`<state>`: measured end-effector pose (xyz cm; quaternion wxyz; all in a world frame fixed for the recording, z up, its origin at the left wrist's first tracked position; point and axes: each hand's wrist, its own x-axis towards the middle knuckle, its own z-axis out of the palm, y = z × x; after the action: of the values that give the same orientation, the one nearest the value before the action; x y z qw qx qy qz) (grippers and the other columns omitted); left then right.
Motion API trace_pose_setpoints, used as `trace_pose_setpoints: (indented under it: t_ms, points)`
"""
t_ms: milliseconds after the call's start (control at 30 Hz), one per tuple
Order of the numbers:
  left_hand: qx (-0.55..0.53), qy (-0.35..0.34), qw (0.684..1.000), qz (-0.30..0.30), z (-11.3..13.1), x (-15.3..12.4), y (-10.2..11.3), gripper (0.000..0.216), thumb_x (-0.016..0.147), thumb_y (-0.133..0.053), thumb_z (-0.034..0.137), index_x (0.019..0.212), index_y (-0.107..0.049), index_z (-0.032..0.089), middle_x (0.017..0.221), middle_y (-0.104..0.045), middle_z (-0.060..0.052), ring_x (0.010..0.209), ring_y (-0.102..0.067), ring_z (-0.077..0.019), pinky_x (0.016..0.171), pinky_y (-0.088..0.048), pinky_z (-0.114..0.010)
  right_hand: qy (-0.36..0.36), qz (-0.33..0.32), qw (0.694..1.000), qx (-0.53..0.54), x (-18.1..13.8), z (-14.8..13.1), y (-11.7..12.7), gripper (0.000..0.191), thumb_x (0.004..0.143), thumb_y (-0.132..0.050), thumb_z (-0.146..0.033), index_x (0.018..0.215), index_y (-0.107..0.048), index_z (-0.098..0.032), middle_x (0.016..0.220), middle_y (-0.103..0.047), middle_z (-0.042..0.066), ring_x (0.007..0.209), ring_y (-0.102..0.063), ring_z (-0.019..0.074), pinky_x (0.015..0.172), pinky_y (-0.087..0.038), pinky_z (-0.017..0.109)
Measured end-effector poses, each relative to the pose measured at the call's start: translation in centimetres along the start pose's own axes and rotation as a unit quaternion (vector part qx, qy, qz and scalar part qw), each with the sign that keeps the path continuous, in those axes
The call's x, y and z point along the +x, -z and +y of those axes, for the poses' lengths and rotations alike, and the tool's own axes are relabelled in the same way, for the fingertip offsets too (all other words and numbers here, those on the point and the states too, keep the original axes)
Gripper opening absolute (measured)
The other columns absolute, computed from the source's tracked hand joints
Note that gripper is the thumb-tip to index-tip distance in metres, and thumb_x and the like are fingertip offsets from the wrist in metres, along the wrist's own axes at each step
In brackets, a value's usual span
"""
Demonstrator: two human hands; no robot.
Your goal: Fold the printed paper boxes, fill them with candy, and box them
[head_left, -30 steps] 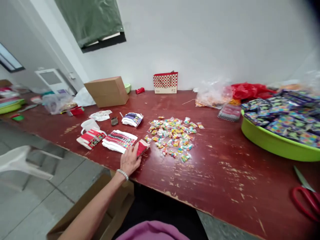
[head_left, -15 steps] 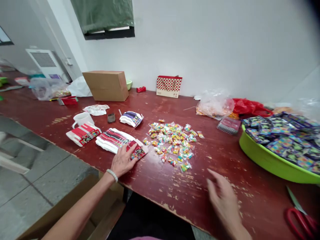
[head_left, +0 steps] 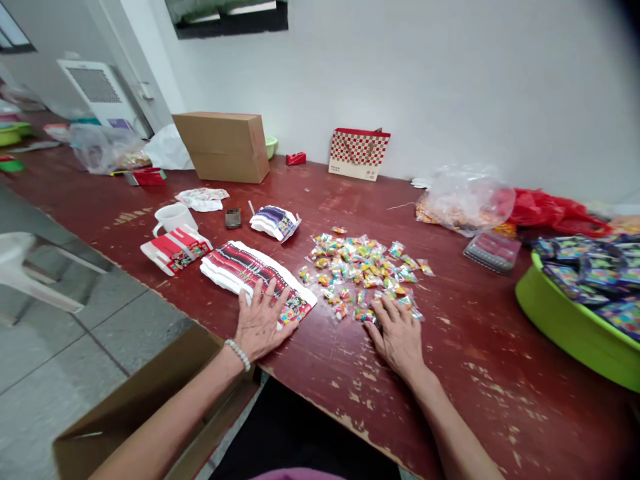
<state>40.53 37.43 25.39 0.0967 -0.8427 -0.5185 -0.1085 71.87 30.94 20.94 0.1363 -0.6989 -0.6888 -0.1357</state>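
My left hand (head_left: 261, 325) rests with spread fingers on the near right end of a fanned row of flat red-and-white printed cartons (head_left: 250, 270). To the right is a loose pile of small clear-wrapped colourful candies (head_left: 357, 260). My right hand (head_left: 399, 335) lies at the pile's near edge, fingers stretched over several candies; what is under the fingertips is hidden. Left of the row lies another bundle of red cartons (head_left: 177, 249), and behind it a smaller purple-and-white carton bundle (head_left: 275, 221).
A green tub (head_left: 570, 337) full of dark printed packets stands at the right. Behind are a clear plastic bag (head_left: 467, 200), a clear plastic box (head_left: 493, 251), a checked paper bag (head_left: 358, 153) and a cardboard box (head_left: 225, 147). A white mug (head_left: 175, 218) is left; an open carton (head_left: 135, 407) sits below the table edge.
My right hand has moved left and forward from the bare table onto the candies. My left hand remains on the carton row, its fingers spread wider. The view has turned right and down.
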Motion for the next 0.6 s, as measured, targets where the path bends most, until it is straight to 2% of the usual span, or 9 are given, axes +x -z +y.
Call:
trace_pose_setpoints:
  t_ms: [133,233,400,600]
  points:
    - [-0.025,-0.025,0.999,0.000,1.1,-0.6,0.9,0.059,0.085,-0.054,0.052,0.139,-0.051,0.028,0.153,-0.037,-0.015,0.141,-0.023,-0.0439,0.109,-0.010,-0.069,-0.045,0.029,0.998,-0.013,-1.3,0.5,0.8,0.042,0.095,-0.049,-0.044,0.129,-0.059,-0.022,0.144,-0.049,0.013,0.124,-0.044,0.0334,0.095,-0.034,0.047]
    - [-0.039,-0.038,0.998,-0.004,1.9,-1.1,1.1,0.049,0.088,-0.053,0.041,0.134,-0.055,0.026,0.149,-0.042,-0.014,0.141,-0.025,-0.0411,0.110,-0.012,-0.066,-0.046,0.059,0.997,0.011,-1.9,-0.5,1.7,0.042,0.093,-0.051,-0.041,0.128,-0.058,-0.019,0.142,-0.049,0.015,0.124,-0.043,0.0353,0.096,-0.033,0.050]
    - [-0.044,-0.010,0.999,-0.007,2.6,-0.9,1.2,0.040,0.086,-0.057,0.035,0.122,-0.056,0.016,0.136,-0.050,-0.020,0.132,-0.036,-0.0387,0.107,-0.023,-0.061,-0.011,0.068,0.992,0.104,-1.5,-4.1,2.8,0.039,0.091,-0.054,-0.029,0.128,-0.056,-0.021,0.136,-0.054,0.012,0.119,-0.045,0.0332,0.096,-0.033,0.049]
    - [-0.057,0.009,0.998,-0.016,2.5,0.1,1.9,0.037,0.078,-0.067,0.041,0.105,-0.057,0.017,0.125,-0.052,-0.017,0.122,-0.041,-0.0363,0.102,-0.027,-0.058,-0.024,0.052,0.973,0.223,0.3,-8.8,2.2,0.032,0.090,-0.053,-0.025,0.121,-0.061,-0.021,0.130,-0.058,0.011,0.115,-0.047,0.0310,0.095,-0.036,0.045]
